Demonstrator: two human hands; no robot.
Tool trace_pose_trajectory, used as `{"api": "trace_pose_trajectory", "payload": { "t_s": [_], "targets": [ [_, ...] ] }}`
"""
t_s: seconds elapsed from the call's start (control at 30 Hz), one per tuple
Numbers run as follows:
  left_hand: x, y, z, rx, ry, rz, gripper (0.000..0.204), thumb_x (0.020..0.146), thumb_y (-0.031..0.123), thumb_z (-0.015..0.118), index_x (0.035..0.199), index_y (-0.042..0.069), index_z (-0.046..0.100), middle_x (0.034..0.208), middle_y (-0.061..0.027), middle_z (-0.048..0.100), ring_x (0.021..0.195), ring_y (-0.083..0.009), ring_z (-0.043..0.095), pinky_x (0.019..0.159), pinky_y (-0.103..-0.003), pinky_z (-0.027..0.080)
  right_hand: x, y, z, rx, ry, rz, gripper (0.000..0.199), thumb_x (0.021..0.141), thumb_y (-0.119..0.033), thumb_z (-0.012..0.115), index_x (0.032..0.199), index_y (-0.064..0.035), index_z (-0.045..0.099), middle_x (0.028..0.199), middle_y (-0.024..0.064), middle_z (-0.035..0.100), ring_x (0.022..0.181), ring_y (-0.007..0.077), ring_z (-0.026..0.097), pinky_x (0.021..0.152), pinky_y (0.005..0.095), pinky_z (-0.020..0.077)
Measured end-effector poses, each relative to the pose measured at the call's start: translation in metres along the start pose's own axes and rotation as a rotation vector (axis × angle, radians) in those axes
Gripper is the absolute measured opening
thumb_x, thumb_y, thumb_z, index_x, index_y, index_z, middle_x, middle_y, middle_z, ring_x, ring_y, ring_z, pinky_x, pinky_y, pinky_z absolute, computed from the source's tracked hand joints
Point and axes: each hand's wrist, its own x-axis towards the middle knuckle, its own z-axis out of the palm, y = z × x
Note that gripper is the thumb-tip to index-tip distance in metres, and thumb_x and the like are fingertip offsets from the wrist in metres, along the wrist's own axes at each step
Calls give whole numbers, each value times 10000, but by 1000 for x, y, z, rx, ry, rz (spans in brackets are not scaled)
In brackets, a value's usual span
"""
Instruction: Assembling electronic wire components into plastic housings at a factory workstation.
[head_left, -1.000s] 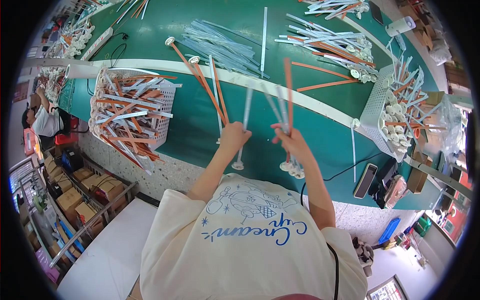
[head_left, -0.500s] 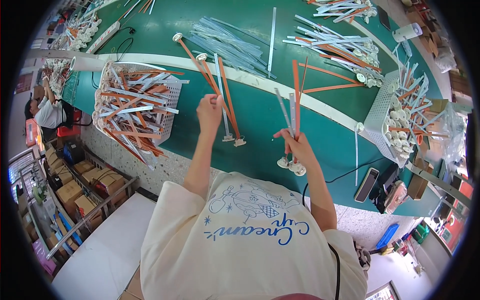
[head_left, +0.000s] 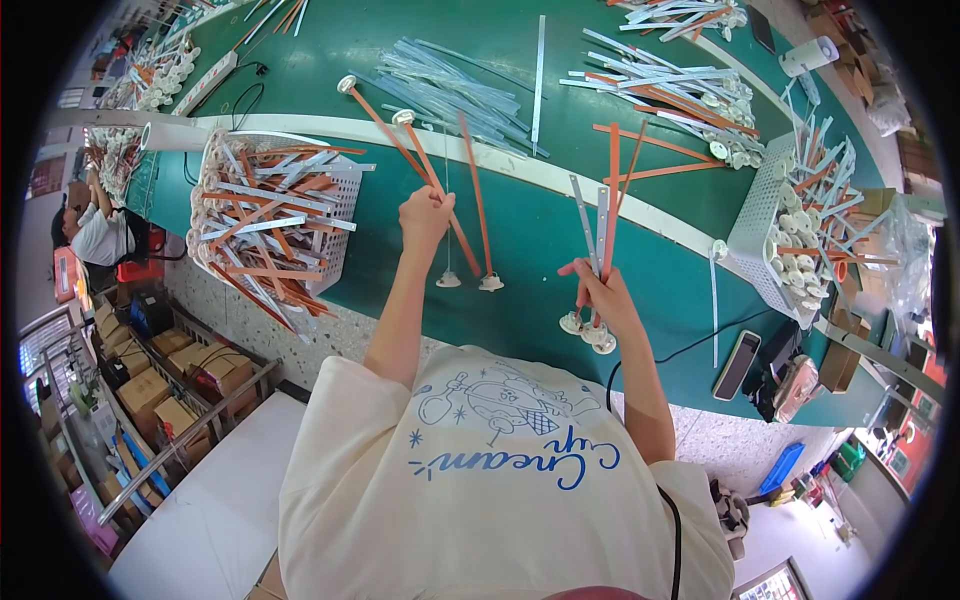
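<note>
My left hand (head_left: pixel 425 218) is closed around a small fan of long, narrow strips over the green table. Two orange strips (head_left: pixel 430 160) in this fan carry white round caps at their far ends. A thin pale strip, seen nearly edge-on, and another orange strip (head_left: pixel 475 190) have white caps (head_left: pixel 490 283) at their near ends. Whether my fingers grip all of these I cannot tell. To the right, my right hand (head_left: pixel 608 298) grips a bunch of silver and orange strips (head_left: pixel 602 225). Their white caps (head_left: pixel 600 340) hang below my fingers, and the strips point away from me.
A white basket (head_left: pixel 345 205) heaped with strips stands left; another basket (head_left: pixel 755 220) stands right. Bare silver strips (head_left: pixel 450 95) lie beyond a white ridge (head_left: pixel 500 158), near more capped strips (head_left: pixel 680 95). A phone (head_left: pixel 737 365) lies right. Another person (head_left: pixel 105 230) sits far left.
The strips at my left hand have fanned apart: the pale one has turned edge-on and an orange one has swung right. My left fingers have curled tighter. My right hand has shifted slightly right.
</note>
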Motion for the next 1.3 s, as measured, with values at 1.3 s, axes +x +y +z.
{"api": "trace_pose_trajectory", "payload": {
  "t_s": [1.3],
  "targets": [
    [17, 81, 105, 172, -530, 56, 360, 729, 347, 550, 595, 15, 587, 524, -86, 587, 473, -176, 588, 597, -299, 493, -16, -20, -39, 337, 30, -176, 188, 845, -204, 506, 763, -40, 464, 597, -7, 438, 509, 88, 423, 477, 230, 342]
  ]
}}
